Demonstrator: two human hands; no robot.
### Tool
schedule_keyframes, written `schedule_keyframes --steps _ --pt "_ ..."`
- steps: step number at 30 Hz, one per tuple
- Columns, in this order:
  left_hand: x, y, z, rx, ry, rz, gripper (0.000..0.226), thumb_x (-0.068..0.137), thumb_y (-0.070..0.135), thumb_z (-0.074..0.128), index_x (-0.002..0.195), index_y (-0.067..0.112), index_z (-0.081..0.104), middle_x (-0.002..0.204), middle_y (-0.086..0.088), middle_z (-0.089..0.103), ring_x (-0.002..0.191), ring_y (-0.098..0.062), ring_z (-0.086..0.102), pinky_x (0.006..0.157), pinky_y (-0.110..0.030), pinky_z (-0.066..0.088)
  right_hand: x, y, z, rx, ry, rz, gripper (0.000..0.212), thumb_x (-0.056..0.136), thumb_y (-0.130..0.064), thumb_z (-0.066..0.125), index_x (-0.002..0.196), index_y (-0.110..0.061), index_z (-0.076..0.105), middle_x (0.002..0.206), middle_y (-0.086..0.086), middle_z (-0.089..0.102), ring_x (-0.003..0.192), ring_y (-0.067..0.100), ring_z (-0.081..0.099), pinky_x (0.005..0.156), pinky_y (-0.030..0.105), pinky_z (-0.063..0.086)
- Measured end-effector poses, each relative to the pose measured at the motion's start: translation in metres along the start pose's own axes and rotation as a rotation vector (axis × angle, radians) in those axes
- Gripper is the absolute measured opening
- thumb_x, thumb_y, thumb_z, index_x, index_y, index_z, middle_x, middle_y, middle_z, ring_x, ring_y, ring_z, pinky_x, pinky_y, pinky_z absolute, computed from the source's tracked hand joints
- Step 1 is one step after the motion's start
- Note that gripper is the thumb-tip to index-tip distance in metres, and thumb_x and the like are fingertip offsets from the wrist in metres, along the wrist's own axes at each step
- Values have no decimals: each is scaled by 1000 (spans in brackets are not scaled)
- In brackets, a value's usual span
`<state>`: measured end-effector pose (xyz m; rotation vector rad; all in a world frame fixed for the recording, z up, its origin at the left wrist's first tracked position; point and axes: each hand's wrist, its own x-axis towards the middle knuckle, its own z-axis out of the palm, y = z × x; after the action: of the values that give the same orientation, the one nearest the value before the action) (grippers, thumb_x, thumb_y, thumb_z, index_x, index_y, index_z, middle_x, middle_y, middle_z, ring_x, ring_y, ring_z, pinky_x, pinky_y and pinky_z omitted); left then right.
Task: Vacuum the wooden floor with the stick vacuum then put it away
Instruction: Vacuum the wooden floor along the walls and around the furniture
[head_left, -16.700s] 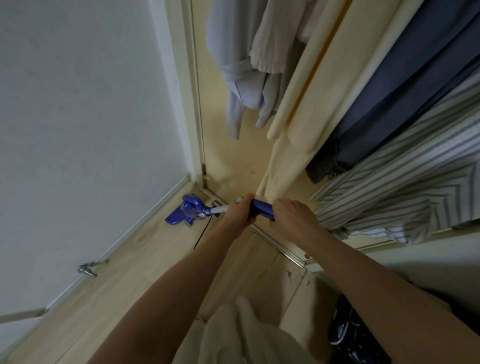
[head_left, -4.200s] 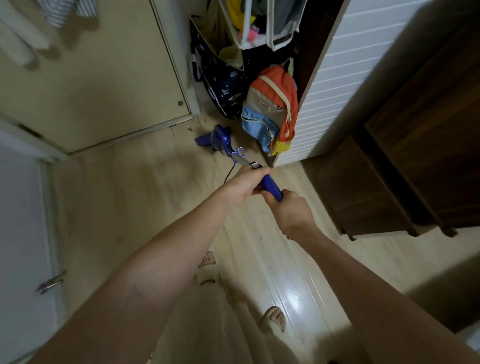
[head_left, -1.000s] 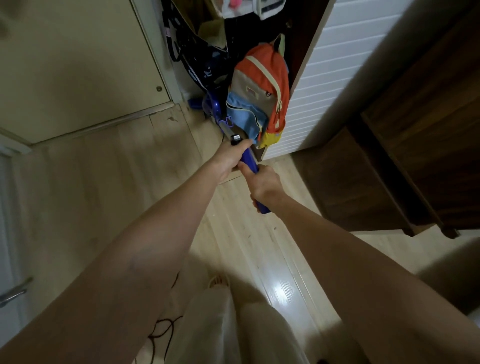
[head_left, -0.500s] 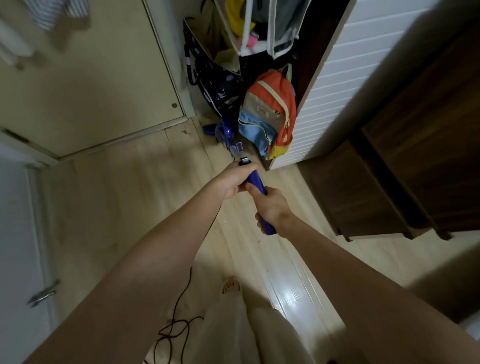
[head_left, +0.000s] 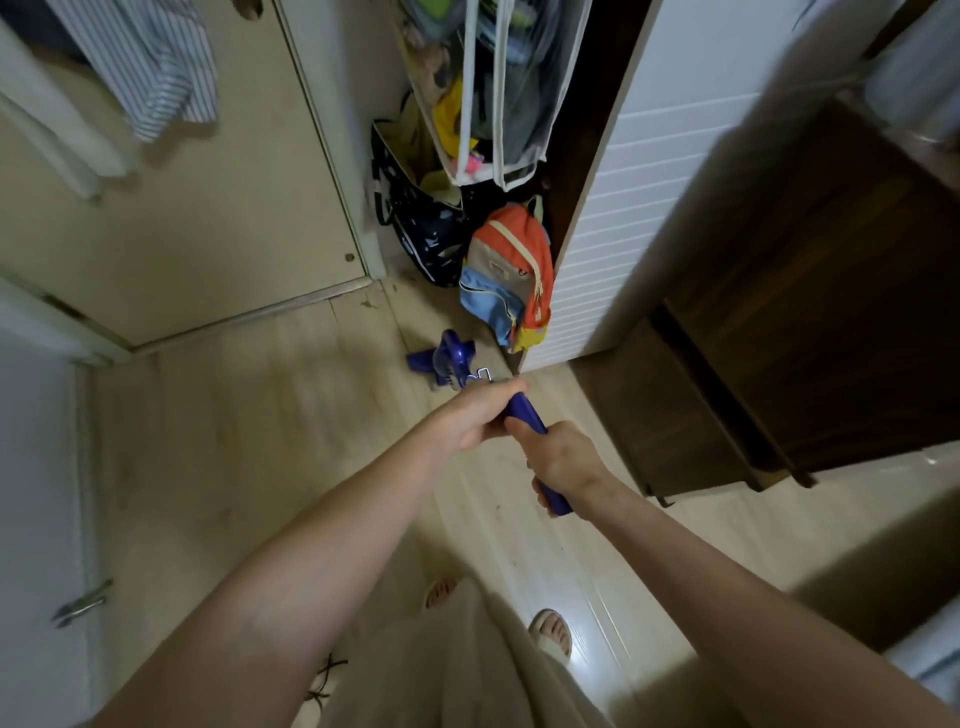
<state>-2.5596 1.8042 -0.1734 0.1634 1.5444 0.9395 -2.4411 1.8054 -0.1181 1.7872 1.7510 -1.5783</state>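
Observation:
I hold a blue stick vacuum (head_left: 451, 358) with both hands over the pale wooden floor (head_left: 249, 415). Its blue head and body sit on the floor just in front of an orange and blue backpack (head_left: 511, 275). My left hand (head_left: 480, 415) grips the upper shaft. My right hand (head_left: 563, 457) grips the blue handle lower down, and the handle's end sticks out below that hand. Most of the shaft is hidden behind my hands.
A dark patterned bag (head_left: 421, 228) and a hanging clear organiser (head_left: 493, 104) fill the corner behind the backpack. A white slatted panel (head_left: 634, 197) and dark wooden furniture (head_left: 779, 338) stand on the right. A cream door (head_left: 182, 218) is on the left. A black cord (head_left: 322, 686) lies by my feet.
The vacuum head has drawn back from the corner beside the backpack toward me across the floor. Both hands keep their grip on the handle.

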Motion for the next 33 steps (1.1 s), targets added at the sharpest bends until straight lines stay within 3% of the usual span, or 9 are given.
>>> schedule_keyframes --steps 5,9,18,24,27,33 --pt "-16 -1 32 38 -36 -13 14 85 18 61 82 10 51 62 -4 51 49 -12 52 48 -21 48 -22 21 -25 2 46 -5 46 97 -47 49 78 -6 49 59 11 57 40 20 50 41 25 44" --pt "-22 -3 44 43 -76 -37 19 88 18 60 74 12 48 58 -1 46 50 -12 48 46 -21 46 -33 30 -34 27 0 -9 42 98 -44 47 84 -6 51 65 12 58 39 19 51 46 27 48" --pt "-6 5 36 59 -39 -50 16 87 21 63 80 12 51 64 -2 50 56 -13 51 51 -22 48 -15 20 -32 100 -30 -23 39 99 -42 46 80 -8 47 71 13 57 38 20 51 42 26 45" --pt "7 16 30 22 -9 -11 16 88 23 62 78 13 54 66 -3 53 58 -13 53 50 -20 49 3 3 -36 301 -134 32 34 99 -36 51 85 -6 45 65 15 49 37 20 48 38 25 47" --pt "4 24 36 16 21 3 18 90 21 61 76 13 52 63 -2 52 55 -12 52 46 -19 47 7 1 -46 241 -144 25 37 98 -40 52 88 -6 44 64 12 50 39 18 46 40 22 43" --pt "-26 1 66 10 -63 -33 24 91 18 58 70 14 49 57 -1 47 51 -11 48 48 -20 47 -25 42 -62 152 -105 17 38 99 -41 51 86 -5 47 60 9 51 38 15 45 39 20 41"
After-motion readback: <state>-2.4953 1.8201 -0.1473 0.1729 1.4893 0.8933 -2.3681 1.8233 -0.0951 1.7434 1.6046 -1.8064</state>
